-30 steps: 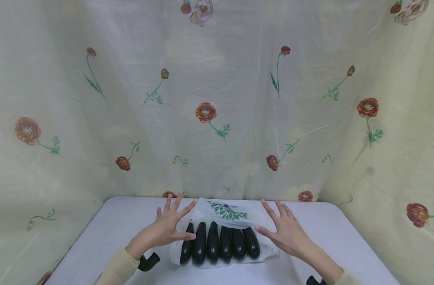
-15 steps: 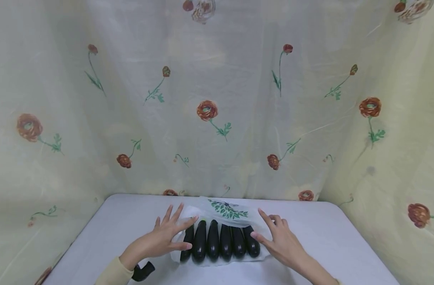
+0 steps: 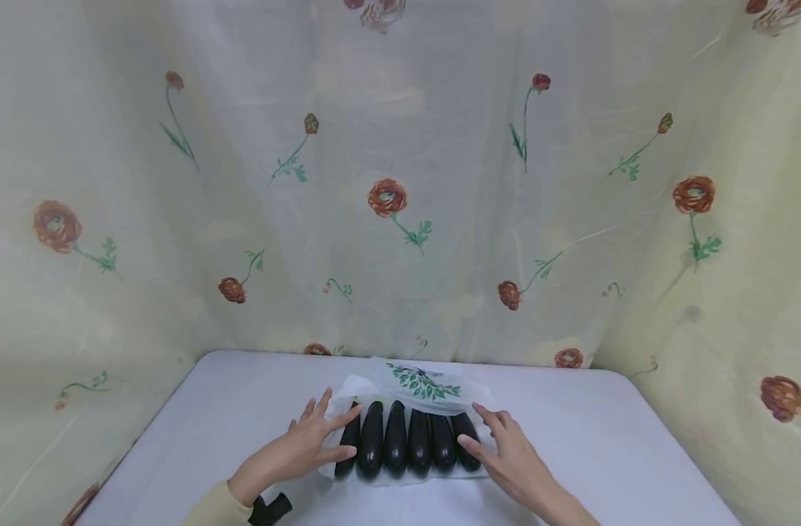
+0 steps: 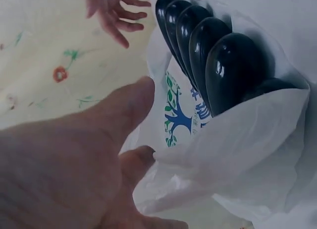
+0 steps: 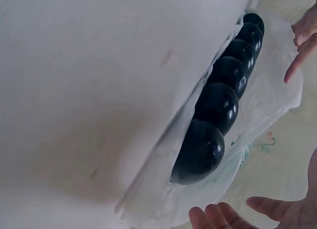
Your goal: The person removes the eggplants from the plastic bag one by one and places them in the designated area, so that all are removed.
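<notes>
Several glossy black eggplants [image 3: 396, 442] lie side by side in a row inside a thin white plastic bag [image 3: 472, 391]. Green leaf print marks the bag's far flap, which covers the upper ends of some of them. My left hand [image 3: 298, 449] is at the left end of the row with fingers spread; its thumb overlaps the leftmost eggplant in the head view. In the left wrist view, a fingertip is right at the bag's edge. At the right end, my right hand [image 3: 513, 456] has fingers loosely extended, thumb over the rightmost eggplant [image 5: 199, 152]. Neither hand grips anything.
The white-covered table [image 3: 610, 438] has rounded far corners. A pale curtain [image 3: 453, 292] printed with red flowers rises behind it and along both sides. A black wrist mount [image 3: 269, 509] sits below the left sleeve [image 3: 219, 504].
Both hands have come down towards the ends of the eggplant row, the right one also moving left. The right fingers are less spread than before. The head view has shifted slightly.
</notes>
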Demonstrator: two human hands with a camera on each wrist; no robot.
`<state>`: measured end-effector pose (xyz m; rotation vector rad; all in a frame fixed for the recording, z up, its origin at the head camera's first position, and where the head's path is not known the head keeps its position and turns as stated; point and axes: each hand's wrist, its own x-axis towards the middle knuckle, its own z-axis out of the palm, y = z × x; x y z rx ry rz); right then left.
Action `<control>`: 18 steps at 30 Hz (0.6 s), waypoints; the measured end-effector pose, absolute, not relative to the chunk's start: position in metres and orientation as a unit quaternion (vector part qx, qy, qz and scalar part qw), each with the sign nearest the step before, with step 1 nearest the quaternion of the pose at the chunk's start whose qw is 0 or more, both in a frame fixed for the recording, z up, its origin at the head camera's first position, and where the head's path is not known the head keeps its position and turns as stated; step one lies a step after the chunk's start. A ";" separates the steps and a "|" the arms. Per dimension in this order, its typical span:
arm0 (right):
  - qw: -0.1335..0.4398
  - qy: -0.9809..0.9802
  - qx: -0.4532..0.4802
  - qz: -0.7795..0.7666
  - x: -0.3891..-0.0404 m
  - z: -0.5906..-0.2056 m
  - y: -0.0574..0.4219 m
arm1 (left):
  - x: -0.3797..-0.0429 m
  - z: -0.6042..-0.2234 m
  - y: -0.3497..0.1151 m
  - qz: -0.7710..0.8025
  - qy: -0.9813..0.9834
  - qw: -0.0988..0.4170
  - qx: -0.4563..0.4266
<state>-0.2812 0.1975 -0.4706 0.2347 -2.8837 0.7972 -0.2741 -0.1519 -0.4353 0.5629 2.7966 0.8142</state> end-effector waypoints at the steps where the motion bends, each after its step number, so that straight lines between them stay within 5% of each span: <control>1: 0.069 -0.959 0.076 0.264 -0.281 -0.471 0.197 | -0.276 -0.436 -0.150 0.280 0.938 0.088 0.187; 18: 0.107 -0.955 0.081 0.265 -0.279 -0.487 0.199 | -0.308 -0.454 -0.127 0.287 0.945 0.048 0.147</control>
